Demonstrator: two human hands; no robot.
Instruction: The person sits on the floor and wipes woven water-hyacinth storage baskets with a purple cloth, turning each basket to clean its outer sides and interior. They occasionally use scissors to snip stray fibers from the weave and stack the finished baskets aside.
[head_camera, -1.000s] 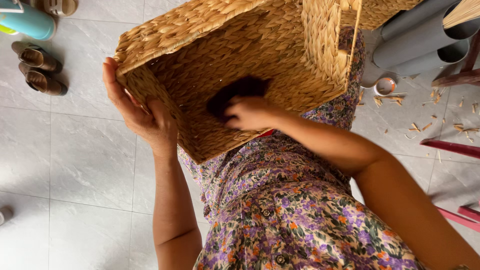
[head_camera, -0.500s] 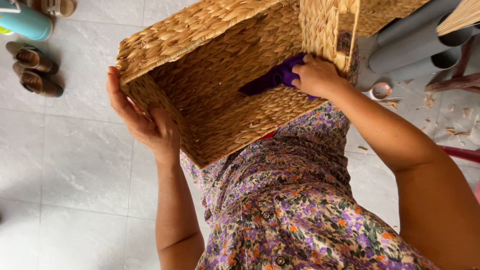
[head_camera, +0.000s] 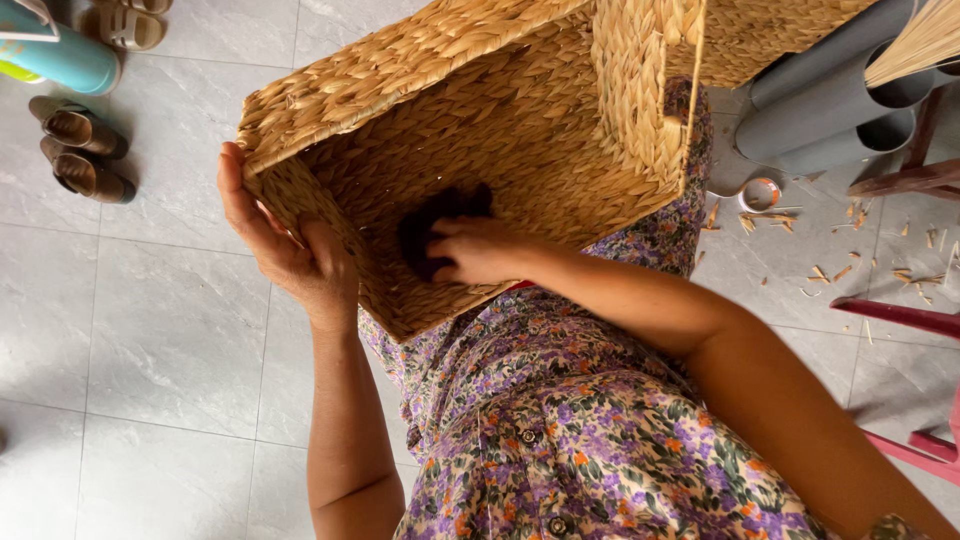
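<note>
Grey tiled floor (head_camera: 150, 330) fills the left of the view, and it carries nothing of the work itself: the woven basket (head_camera: 470, 120) is held up off it, against the lap of a person in a purple flowered dress (head_camera: 560, 430). The basket is tipped on its side with its open mouth turned toward the person, apparently so that the inside wall can be reached. The left hand (head_camera: 285, 250) is spread wide around the basket's lower left corner, palm pressed on the weave and thumb hooked over the rim, seemingly to brace it. The right hand (head_camera: 480, 250) reaches well inside and is closed on a dark cloth (head_camera: 425, 235), pressed flat against the inner wall; how tightly the fingers grip it cannot be told.

Grey plastic pipes (head_camera: 830, 110) lie stacked near the floor's upper right corner, with pale straw scraps (head_camera: 850, 265) scattered just below them and a small roll of tape (head_camera: 762, 193) beside the pipes. Brown sandals (head_camera: 80, 150) sit paired at the upper left edge, near a teal cylinder (head_camera: 50, 55) with a white band; its label is too small to make out.
</note>
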